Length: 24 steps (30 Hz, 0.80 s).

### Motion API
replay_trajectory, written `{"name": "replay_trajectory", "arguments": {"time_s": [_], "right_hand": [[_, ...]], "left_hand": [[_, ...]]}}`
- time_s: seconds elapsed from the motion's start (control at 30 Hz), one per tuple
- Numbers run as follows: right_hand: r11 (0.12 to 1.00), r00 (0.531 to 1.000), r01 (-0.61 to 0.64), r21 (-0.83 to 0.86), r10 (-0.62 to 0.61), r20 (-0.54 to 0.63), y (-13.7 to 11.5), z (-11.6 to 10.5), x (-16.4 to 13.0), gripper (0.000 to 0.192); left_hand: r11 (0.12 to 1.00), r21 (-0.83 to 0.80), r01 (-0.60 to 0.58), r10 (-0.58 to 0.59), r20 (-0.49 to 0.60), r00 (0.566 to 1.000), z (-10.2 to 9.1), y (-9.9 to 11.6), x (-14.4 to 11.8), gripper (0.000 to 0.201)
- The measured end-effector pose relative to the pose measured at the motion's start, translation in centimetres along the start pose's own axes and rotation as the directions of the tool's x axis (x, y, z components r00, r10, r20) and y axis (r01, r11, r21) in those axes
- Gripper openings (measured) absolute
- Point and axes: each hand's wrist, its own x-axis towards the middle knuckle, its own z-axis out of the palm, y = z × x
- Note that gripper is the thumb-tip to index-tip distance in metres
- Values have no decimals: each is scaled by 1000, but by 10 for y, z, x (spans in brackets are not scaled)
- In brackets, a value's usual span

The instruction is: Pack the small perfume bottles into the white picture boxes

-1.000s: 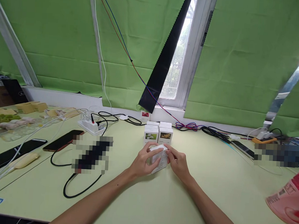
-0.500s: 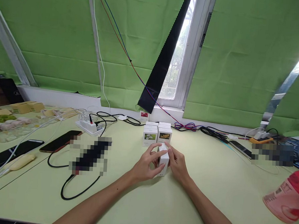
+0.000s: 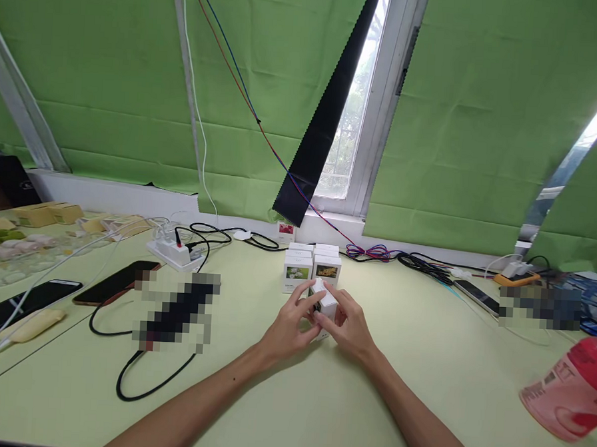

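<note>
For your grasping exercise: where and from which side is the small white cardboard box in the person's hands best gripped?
Grip the small white cardboard box on its two flat side faces, one from each side, as the left hand and right hand do; its flat, parallel faces suit a pinch.

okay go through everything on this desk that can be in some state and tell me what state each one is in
Small white box: held off the table, between both hands.
Left hand: fingers closed on the box.
Right hand: fingers closed on the box.
Stacked white boxes: upright, closed.
Power strip: plug inserted.
Phone: flat, screen dark.
Pink bottle: lying tilted.
</note>
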Motion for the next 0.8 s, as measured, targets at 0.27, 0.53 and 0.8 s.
{"name": "replay_trajectory", "arguments": {"time_s": [0.27,0.53,0.8], "right_hand": [[993,999,21,-116,-26,-35,1,-1,0,61],[981,997,30,-191,-44,-67,11,-4,1,55],[987,993,34,-155,-51,-107,17,-4,3,56]], "left_hand": [[998,56,10,-12,48,999,0,-1,-1,69],[997,83,-2,-6,95,995,1,2,0,74],[996,88,17,-28,120,992,3,3,1,77]]}}
